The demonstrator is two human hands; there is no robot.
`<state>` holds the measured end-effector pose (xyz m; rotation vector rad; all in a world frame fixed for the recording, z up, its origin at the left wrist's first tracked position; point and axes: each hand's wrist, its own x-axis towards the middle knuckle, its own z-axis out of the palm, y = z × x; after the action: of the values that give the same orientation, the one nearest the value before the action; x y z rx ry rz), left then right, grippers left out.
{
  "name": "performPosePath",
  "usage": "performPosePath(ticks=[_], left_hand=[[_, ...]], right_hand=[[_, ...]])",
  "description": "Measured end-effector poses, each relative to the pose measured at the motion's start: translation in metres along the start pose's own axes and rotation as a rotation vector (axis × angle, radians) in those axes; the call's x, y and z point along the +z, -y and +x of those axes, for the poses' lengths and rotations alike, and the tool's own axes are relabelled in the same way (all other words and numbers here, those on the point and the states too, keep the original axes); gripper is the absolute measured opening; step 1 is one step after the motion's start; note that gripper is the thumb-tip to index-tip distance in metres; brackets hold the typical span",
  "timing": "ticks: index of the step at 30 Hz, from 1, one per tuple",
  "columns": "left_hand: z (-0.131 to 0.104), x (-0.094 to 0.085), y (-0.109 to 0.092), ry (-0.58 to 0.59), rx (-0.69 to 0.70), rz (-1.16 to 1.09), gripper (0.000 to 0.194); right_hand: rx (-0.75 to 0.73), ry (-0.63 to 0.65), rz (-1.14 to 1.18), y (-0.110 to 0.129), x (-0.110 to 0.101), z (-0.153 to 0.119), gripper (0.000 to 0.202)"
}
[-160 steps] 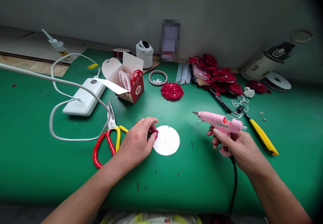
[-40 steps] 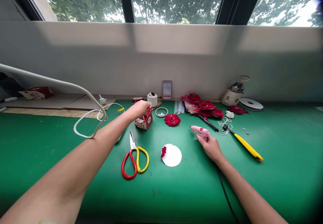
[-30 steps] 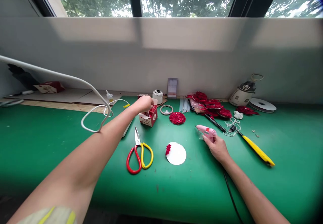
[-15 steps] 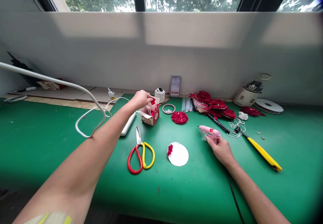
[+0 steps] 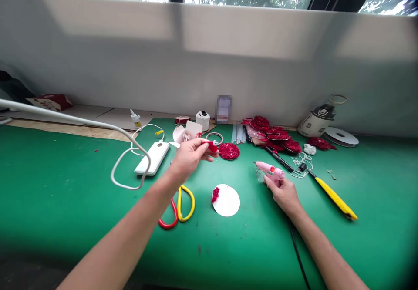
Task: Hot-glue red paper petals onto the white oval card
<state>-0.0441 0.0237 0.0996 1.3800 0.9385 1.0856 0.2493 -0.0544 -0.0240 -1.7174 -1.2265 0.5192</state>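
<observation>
Green table (image 5: 65, 194), red petal (image 5: 212, 146) in left hand (image 5: 189, 157)

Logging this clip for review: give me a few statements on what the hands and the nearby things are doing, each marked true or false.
1. The left hand pinches a small red piece above the table. True.
2. The right hand holds the yellow utility knife. False: it grips the pink glue gun; the knife lies apart, to the right.
3. The white paper disc has a red piece on its left edge. True.
4. The scissors are in the left hand. False: they lie on the green table, partly hidden under the left forearm.
</observation>
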Motion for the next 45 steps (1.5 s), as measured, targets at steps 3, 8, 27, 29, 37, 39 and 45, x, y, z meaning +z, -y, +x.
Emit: performPosePath(ticks=[3,8,27,29,37,39,45], left_hand=[[-0.01,0.019,0.026,-0.003,-0.198,-0.26,0.012],[-0.002,0.031,0.051,-0.131,-0.325,-0.391,0.006],[-0.006,0.044,0.073,-0.201,-0.353,-0.355,0.023],[-0.005,0.043,0.075,-0.206,-0.359,-0.349,0.022],[-0.005,0.041,0.077,-0.173,-0.399,-0.301,0.025],[-0.007,0.043,0.075,-0.127,-0.413,-0.292,0.029],[-0.018,0.058,0.071,0.11,-0.422,-0.157,0.031]], right_hand=[[0.022,0.017,0.019,0.011,-0.004,-0.007,0.044],[-0.027,0.122,0.112,0.059,-0.001,-0.024,0.041],[-0.166,0.308,0.23,0.066,0.019,-0.042,0.01],[-0.196,0.342,0.221,0.067,0.02,-0.042,0.006],[-0.155,0.333,0.244,0.064,0.023,-0.04,0.008],[-0.057,0.276,0.274,0.064,0.025,-0.034,0.015],[0.154,0.233,0.422,0.079,0.026,-0.021,0.029]])
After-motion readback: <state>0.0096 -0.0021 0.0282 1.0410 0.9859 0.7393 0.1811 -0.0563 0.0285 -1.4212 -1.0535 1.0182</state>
